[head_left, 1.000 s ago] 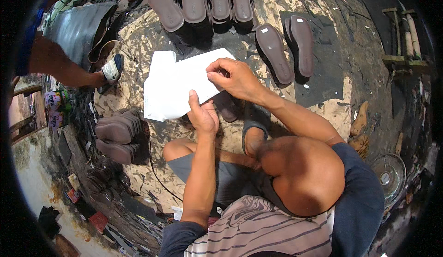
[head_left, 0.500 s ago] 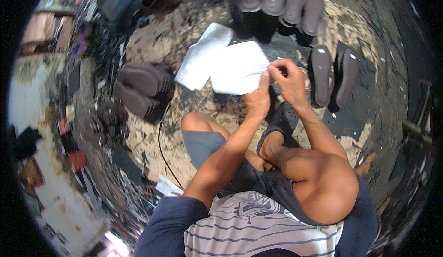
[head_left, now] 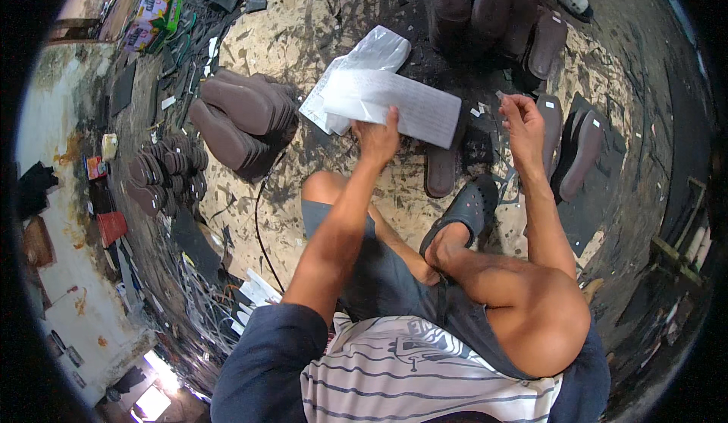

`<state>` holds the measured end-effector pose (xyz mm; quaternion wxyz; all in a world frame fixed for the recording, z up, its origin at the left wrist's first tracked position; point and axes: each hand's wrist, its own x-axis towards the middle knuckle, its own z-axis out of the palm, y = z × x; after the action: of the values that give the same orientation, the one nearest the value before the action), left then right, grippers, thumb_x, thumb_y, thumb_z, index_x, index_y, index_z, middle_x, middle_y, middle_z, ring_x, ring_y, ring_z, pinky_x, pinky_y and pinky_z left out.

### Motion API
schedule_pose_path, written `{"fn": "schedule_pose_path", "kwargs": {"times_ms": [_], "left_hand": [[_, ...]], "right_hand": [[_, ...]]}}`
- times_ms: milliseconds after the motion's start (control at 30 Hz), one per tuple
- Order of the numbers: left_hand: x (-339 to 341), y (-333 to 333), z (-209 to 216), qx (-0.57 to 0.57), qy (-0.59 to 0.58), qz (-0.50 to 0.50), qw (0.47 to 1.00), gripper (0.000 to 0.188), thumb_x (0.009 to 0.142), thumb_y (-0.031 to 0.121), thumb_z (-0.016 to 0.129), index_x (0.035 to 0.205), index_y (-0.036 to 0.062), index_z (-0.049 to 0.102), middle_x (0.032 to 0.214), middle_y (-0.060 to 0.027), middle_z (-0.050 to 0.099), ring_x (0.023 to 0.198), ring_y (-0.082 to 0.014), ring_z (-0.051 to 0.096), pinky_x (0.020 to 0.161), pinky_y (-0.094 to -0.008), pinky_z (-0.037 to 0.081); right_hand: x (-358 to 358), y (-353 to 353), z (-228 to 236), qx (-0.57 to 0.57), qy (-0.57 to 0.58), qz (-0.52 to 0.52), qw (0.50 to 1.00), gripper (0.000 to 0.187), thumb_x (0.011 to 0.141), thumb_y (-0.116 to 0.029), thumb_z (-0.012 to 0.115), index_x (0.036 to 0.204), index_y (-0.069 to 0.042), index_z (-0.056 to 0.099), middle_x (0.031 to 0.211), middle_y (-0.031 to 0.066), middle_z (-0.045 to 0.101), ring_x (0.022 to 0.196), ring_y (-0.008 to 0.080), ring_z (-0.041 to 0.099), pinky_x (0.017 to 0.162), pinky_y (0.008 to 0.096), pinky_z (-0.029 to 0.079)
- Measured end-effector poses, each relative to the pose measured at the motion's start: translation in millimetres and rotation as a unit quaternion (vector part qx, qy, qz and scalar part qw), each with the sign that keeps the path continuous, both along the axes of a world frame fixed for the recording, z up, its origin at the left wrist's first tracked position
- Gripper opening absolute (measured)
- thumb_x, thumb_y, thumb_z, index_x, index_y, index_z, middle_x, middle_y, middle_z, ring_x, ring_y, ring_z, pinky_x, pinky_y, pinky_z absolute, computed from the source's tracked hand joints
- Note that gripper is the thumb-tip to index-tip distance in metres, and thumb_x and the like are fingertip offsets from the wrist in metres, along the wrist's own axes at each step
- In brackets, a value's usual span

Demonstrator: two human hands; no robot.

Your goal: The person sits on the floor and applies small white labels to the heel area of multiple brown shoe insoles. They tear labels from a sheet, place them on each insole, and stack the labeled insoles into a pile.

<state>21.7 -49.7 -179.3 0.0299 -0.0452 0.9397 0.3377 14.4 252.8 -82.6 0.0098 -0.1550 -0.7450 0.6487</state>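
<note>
left hand point(head_left: 375, 141): grip pinching white printed sheet point(head_left: 417, 104), above middle of stained tan floor covering point(head_left: 402, 214) | right hand point(head_left: 523, 123): grip pinching small pale tag point(head_left: 500, 95), beside brown insoles point(head_left: 580, 157) toward that covering's right edge

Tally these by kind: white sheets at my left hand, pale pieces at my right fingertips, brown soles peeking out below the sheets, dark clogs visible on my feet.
White sheets: 2, overlapping
Small pale piece: 1
Brown sole: 1
Dark clog: 1
Total: 5
</note>
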Motion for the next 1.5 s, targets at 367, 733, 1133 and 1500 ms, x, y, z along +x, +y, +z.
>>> {"fn": "schedule_pose_path", "kwargs": {"times_ms": [367, 733, 1133, 1500], "left_hand": [[34, 22, 58, 0.068, -0.225, -0.130, 0.963, 0.054, 0.106, 0.040, 0.043, 0.124, -0.0062, 0.065, 0.119, -0.0336, 0.066, 0.117, -0.0508, 0.059, 0.105, -0.0516, 0.044], [-7, -84, -26, 0.253, -0.028, 0.334, 0.908, 0.062, 0.102, 0.030, 0.053, 0.140, -0.0181, 0.043, 0.158, -0.0344, 0.026, 0.139, -0.0457, 0.038, 0.112, -0.0513, 0.036], [1, -96, -14, 0.566, -0.025, 0.465, 0.680, 0.045, 0.104, 0.023, 0.046, 0.137, -0.0076, 0.051, 0.131, -0.0175, 0.063, 0.119, -0.0311, 0.065, 0.102, -0.0445, 0.053], [-13, -59, 61, 0.584, 0.124, 0.401, 0.695, 0.039, 0.106, 0.018, 0.049, 0.131, -0.0116, 0.053, 0.131, -0.0193, 0.062, 0.121, -0.0309, 0.062, 0.105, -0.0431, 0.050]], "right_hand": [[10, -3, -13, -0.016, 0.005, -0.019, 1.000, 0.016, 0.101, -0.023, 0.068, 0.106, -0.008, 0.067, 0.116, 0.0035, 0.073, 0.091, 0.0079, 0.060, 0.074, 0.0261, 0.050], [9, 2, -39, 0.025, 0.022, 0.006, 0.999, 0.015, 0.101, -0.023, 0.070, 0.105, -0.008, 0.069, 0.102, -0.0025, 0.068, 0.087, 0.0040, 0.057, 0.073, 0.0221, 0.047], [-23, -10, -67, 0.035, -0.090, 0.105, 0.990, 0.027, 0.097, -0.026, 0.075, 0.102, 0.000, 0.069, 0.100, 0.0021, 0.069, 0.092, 0.0083, 0.060, 0.085, 0.0258, 0.049], [-10, -2, -70, 0.063, -0.088, 0.066, 0.992, 0.026, 0.099, -0.027, 0.073, 0.101, -0.001, 0.070, 0.096, 0.0015, 0.070, 0.090, 0.0089, 0.060, 0.084, 0.0276, 0.050]]}}
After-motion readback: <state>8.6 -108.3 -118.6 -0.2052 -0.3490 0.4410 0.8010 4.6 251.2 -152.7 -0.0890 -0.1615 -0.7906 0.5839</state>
